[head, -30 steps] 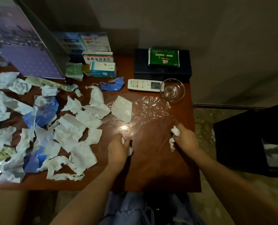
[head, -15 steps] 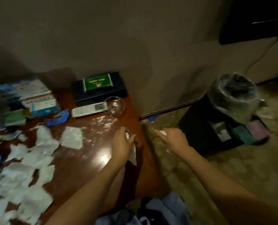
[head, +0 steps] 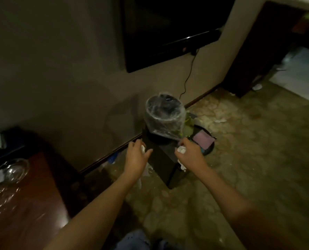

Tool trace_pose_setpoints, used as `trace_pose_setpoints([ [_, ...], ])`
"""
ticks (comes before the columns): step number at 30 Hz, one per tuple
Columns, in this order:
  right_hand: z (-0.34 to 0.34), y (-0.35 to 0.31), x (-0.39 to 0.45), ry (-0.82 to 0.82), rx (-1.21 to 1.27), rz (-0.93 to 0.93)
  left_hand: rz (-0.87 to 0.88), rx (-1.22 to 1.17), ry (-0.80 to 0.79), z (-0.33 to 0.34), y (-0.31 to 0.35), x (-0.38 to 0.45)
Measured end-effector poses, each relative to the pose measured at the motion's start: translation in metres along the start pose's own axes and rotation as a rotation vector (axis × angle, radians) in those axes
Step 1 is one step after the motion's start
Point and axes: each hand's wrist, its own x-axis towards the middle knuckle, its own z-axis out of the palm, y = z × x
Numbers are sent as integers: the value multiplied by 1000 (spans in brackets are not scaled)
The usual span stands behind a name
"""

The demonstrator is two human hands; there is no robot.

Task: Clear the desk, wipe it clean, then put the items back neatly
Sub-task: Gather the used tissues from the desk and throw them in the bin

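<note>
Two hands: left hand (head: 136, 156) and right hand (head: 189, 156), each curled on one crumpled tissue wad (head: 181, 149), now carried off the bench (head: 23, 210) and held just before the one plastic-lined bin (head: 163, 117). Clearing underway, dropping next. On the bench edge: one glass bowl (head: 13, 170).

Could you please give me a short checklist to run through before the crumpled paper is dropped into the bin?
1. Left hand grips a white crumpled paper wad: ok.
2. Right hand grips another white paper wad: ok.
3. Plastic-lined round black waste bin has an open mouth: ok.
4. Hands above the bin mouth: not ok, they are short of it.
5. Room left inside the bin: cannot tell.
</note>
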Motion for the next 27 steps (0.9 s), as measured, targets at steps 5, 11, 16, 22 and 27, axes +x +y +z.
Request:
trace_pose_setpoints([
  [5, -23, 35, 42, 74, 47, 136, 88, 12, -68, 25, 35, 50],
  [11, -19, 48, 120, 22, 61, 180, 35, 7, -45, 43, 41, 139],
  [16, 0, 37, 223, 18, 123, 183, -49, -42, -63, 59, 43, 243],
  [22, 19, 35, 327, 6, 155, 208, -137, -124, 3, 77, 68, 348],
  [27, 35, 55, 369, -7, 169, 227, -100, -129, -85, 102, 65, 386],
])
